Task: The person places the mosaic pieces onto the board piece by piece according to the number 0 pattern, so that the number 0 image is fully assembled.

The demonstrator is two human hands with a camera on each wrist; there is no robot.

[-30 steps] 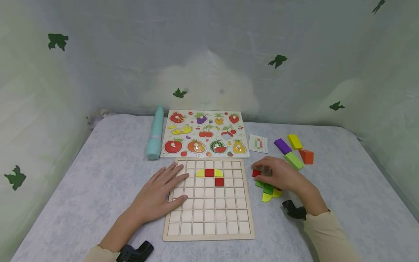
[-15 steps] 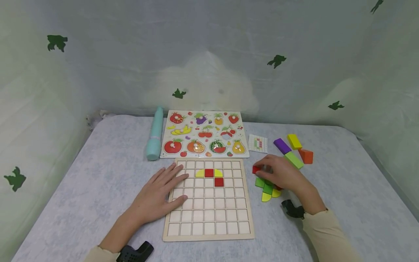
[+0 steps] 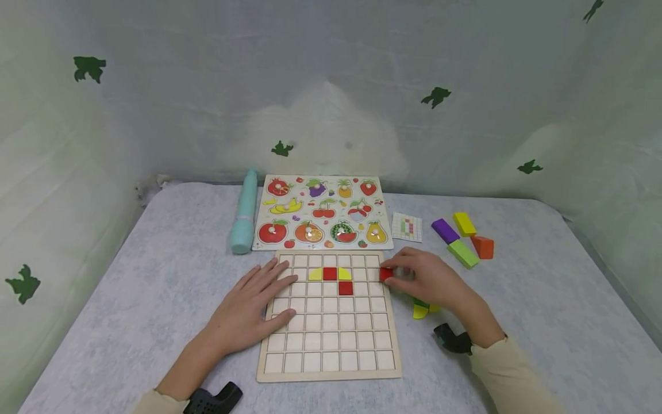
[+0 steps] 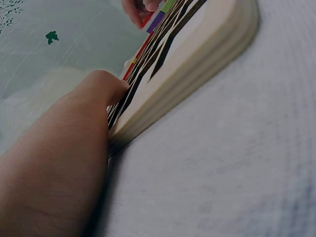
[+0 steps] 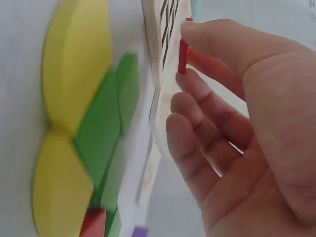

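Red was the small square tile [image 3: 385, 274] pinched in the right hand [image 3: 429, 282], held at the right edge of the wooden grid board [image 3: 329, 345] in the head view. That hand hid most of a loose pile of green and yellow pieces [image 3: 421, 310] beside the board. The left hand [image 3: 248, 307] lay flat, fingers spread, on the board's left columns. Behind stood a fruit puzzle [image 3: 323, 211], a teal tube [image 3: 244, 213], a small pattern card [image 3: 407, 226] whose marks were too small to read, and coloured blocks [image 3: 462, 236]; no writing was legible.

From the left wrist, the left hand [image 4: 59, 163] filled the frame, blurred, against the grid board's edge [image 4: 197, 69].

From the right wrist, thumb and fingers [image 5: 207, 42] pinched the red tile [image 5: 182, 47] edge-on, with the green and yellow pieces [image 5: 94, 123] out of focus.
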